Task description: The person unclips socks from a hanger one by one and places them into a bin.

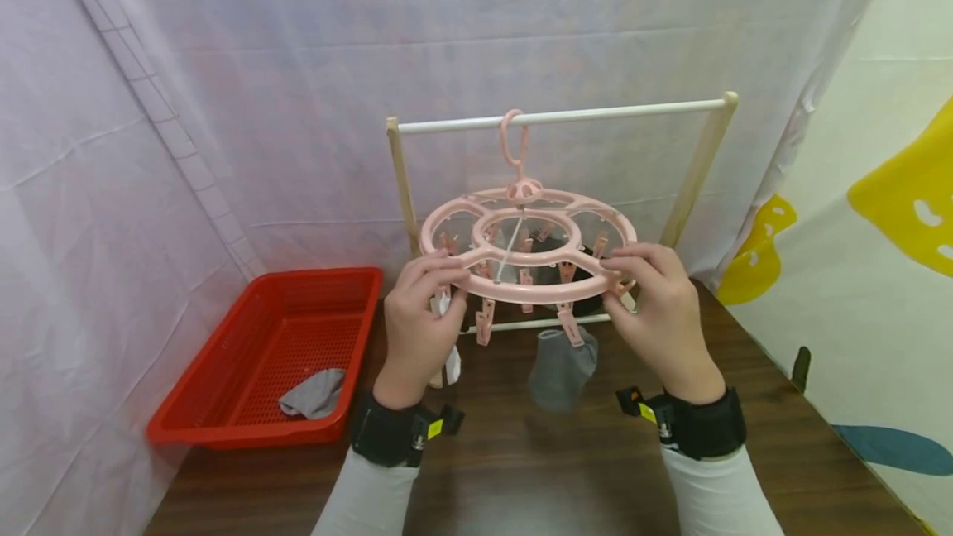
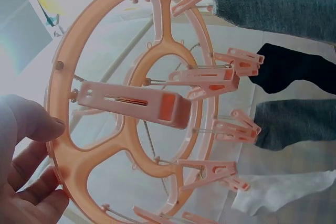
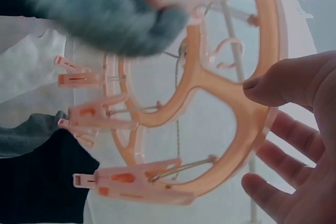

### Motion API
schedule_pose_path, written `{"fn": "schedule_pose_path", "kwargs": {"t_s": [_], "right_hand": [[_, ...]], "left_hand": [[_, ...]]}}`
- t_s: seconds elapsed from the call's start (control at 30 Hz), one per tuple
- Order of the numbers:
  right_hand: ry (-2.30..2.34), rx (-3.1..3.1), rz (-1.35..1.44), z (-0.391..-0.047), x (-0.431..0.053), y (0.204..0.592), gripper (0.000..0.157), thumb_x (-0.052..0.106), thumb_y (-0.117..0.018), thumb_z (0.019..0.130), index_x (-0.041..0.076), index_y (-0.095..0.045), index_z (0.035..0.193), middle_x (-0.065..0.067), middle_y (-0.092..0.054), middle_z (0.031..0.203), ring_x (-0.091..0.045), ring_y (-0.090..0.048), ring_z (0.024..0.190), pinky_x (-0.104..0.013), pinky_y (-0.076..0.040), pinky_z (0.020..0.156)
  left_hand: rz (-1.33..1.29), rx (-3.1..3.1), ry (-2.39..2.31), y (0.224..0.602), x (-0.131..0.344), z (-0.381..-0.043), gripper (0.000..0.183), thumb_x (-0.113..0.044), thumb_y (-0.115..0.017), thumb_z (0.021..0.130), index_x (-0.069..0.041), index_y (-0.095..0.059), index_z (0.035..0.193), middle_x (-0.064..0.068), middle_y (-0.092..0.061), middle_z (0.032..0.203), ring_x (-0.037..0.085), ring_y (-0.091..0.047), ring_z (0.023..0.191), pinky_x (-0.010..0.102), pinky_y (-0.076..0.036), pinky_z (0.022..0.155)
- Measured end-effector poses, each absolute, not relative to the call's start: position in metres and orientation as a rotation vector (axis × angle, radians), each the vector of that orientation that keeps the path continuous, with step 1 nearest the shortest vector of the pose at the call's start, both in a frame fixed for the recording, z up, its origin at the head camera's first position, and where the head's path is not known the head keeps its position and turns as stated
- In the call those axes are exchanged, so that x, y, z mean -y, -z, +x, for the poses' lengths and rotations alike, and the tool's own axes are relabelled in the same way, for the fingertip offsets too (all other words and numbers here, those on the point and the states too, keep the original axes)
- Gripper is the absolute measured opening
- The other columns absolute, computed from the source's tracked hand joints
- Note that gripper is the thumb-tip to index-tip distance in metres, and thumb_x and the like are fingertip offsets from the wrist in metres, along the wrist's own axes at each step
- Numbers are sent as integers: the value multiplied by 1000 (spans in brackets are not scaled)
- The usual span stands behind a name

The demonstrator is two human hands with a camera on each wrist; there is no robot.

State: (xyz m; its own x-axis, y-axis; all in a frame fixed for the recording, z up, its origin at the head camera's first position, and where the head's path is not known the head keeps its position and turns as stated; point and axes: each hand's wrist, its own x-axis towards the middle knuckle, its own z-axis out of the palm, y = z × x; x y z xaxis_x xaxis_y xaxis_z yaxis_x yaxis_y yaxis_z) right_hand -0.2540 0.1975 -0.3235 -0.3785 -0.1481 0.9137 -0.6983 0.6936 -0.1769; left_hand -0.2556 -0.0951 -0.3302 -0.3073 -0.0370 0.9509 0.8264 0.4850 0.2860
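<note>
A left hand (image 1: 424, 317) and a right hand (image 1: 663, 313) pinch the near rim of one pink hanger (image 1: 536, 294), thumbs opposite fingers, below a single white bar (image 1: 618, 112) that bears its hook. A hard tug could unseat it or shake socks loose. Four hanging socks (image 2: 289, 124) show under the hanger in the left wrist view; one red basket (image 1: 253, 434), left of the hanger, holds one grey sock (image 1: 313, 394).
</note>
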Motion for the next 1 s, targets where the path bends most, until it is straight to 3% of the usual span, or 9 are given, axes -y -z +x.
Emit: {"fn": "schedule_pose_path", "kwargs": {"t_s": [0.2,0.5,0.7,1.0], "right_hand": [[-759,1868,659,-261,-202,329,30,0,-78,72,7,-73,100,-9,-67,106,-24,-60,100,-25,-46,76],[-834,1800,763,-263,-199,330,29,-4,-83,68,9,-78,93,-10,-70,101,-25,-62,98,-15,-45,87],[-724,1752,768,-261,-194,327,27,-2,-83,70,9,-78,93,-11,-70,100,-27,-64,97,-18,-45,93],[-629,1697,784,-255,-184,326,28,-2,-81,71,9,-78,97,-14,-68,99,-31,-64,98,-29,-47,93]], "left_hand": [[-687,1653,1021,331,99,-259,15,-1,-71,79,-7,-76,92,9,-72,103,29,-63,110,37,-47,100],[-654,1673,1023,335,104,-265,19,2,-68,77,-9,-76,91,9,-72,104,30,-63,111,38,-46,100],[-652,1688,1009,336,107,-263,20,-4,-69,79,-9,-75,97,10,-70,111,26,-59,120,38,-45,102],[-707,1660,916,330,102,-252,26,-5,-75,74,-7,-75,100,14,-67,112,34,-56,121,41,-43,104]]}}
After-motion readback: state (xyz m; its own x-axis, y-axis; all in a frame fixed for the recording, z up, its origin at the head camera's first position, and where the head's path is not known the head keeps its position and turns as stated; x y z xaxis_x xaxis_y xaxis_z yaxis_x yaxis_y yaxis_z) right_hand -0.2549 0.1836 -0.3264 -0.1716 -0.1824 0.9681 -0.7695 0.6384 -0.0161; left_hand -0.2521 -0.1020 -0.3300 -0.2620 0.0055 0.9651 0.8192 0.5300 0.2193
